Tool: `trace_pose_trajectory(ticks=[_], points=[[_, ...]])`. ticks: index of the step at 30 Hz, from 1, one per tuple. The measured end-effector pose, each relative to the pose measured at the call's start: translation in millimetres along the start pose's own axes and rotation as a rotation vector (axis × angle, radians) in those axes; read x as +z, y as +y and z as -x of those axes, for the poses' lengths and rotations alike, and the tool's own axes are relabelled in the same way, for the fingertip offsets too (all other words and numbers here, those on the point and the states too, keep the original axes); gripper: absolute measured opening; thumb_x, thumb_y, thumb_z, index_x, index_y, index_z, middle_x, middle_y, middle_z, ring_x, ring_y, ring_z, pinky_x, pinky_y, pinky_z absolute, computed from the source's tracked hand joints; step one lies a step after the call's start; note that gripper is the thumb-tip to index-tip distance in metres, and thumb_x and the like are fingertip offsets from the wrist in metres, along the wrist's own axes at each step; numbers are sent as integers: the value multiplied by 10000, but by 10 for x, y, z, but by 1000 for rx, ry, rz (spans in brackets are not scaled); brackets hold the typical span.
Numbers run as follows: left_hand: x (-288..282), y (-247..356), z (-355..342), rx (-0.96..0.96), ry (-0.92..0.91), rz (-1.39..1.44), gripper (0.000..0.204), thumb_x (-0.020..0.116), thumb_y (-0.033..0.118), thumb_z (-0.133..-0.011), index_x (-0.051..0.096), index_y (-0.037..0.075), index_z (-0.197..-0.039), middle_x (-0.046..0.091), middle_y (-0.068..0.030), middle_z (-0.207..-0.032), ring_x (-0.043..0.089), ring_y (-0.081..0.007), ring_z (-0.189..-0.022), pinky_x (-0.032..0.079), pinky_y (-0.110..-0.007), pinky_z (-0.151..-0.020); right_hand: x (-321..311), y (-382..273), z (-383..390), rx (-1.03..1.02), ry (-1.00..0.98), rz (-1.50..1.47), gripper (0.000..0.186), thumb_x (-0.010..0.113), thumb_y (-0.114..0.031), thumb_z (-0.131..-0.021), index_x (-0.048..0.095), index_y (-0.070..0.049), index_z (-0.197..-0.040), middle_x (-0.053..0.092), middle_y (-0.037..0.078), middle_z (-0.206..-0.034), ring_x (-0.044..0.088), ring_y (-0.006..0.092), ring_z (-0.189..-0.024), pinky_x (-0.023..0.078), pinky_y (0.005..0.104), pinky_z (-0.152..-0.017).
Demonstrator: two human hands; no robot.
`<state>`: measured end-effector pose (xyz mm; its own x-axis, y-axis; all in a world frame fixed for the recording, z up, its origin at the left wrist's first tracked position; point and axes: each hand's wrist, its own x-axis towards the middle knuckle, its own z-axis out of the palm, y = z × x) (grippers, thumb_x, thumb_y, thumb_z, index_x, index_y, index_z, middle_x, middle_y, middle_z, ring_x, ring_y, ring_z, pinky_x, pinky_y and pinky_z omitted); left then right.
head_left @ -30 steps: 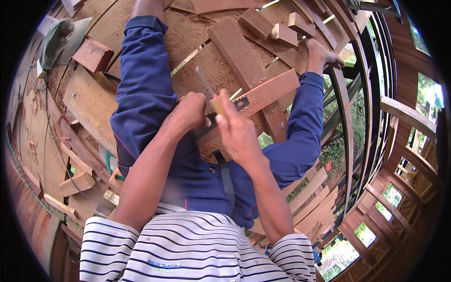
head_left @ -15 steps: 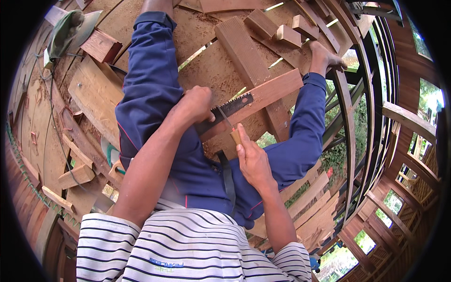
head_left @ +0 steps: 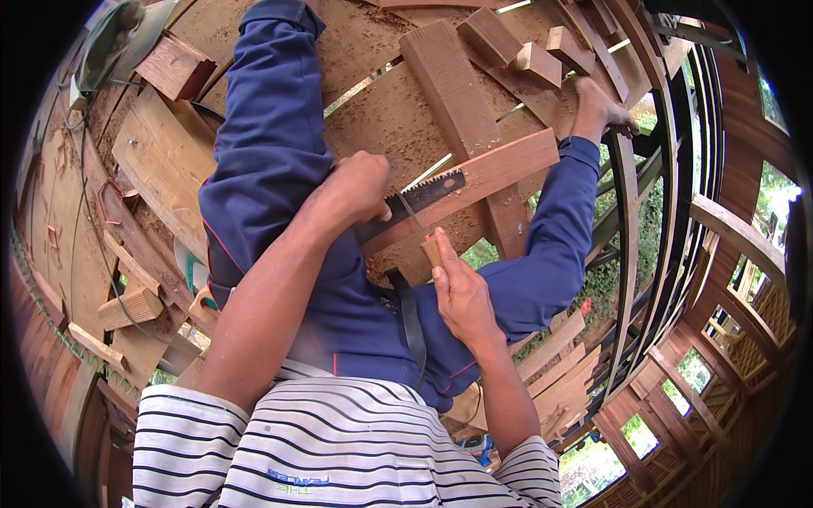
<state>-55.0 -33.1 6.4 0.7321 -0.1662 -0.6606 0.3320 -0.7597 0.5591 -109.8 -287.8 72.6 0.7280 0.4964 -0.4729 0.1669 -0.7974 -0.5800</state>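
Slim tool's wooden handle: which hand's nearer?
Right. The right hand grips the wooden handle; the left hand is apart from it, up and to its left, at the toothed blade.

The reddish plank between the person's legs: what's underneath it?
A thick wooden beam runs crosswise under the plank, showing on both sides of it. The stretch directly beneath is covered, so I can't tell whether they touch.

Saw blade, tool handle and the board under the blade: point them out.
Saw blade [head_left: 425,198]: head view, middle of its dark face.
Tool handle [head_left: 433,252]: head view, exposed wooden side.
Board [head_left: 501,173]: head view, bare face.
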Motion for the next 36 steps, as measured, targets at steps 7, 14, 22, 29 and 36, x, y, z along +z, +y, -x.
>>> trace_pose_trajectory(ticks=[7, 14, 22, 29, 36], points=[[-52, 45, 17, -21, -26, 9, 382, 960, 217, -660, 728, -42, -818, 739, -250, -872, 734, -423, -897, 596, -470, -792, 71, 12, 16, -36, 71, -65, 566, 508, -172, -1069, 362, -118, -1613, 669, 293, -1058, 657, 517, -927, 530, 556, -804], [-30, 27, -27, -31, -41, 19, 370, 956, 211, -665, 732, -35, -826, 741, -248, -880, 735, -419, -896, 595, -471, -789, -38, -12, 0, 30, -12, -21, 568, 514, -168, -1067, 362, -135, -1613, 668, 296, -1063, 659, 518, -920, 529, 559, -796], [-140, 113, 14, -56, -111, -23, 459, 949, 223, -695, 752, -68, -991, 754, -261, -992, 744, -393, -1010, 609, -442, -891, 12, 29, -2, 0, 8, -20, 590, 520, -183, -1066, 336, -157, -1627, 657, 281, -994, 665, 513, -887, 531, 572, -760], [13, -9, 16, 8, 2, 23, 367, 955, 210, -664, 746, -38, -835, 741, -246, -870, 735, -421, -891, 599, -468, -800, -54, -308, -4, 216, -170, 264, 619, 535, -183, -1058, 317, -207, -1637, 673, 293, -976, 666, 515, -814, 538, 582, -740], [23, -34, -65, -10, -5, 21, 354, 965, 203, -640, 741, -22, -798, 733, -235, -822, 738, -398, -848, 583, -466, -750, -27, -332, -546, 91, -109, 199, 615, 567, -238, -1040, 335, -185, -1606, 689, 319, -895, 674, 549, -784, 545, 626, -724]])
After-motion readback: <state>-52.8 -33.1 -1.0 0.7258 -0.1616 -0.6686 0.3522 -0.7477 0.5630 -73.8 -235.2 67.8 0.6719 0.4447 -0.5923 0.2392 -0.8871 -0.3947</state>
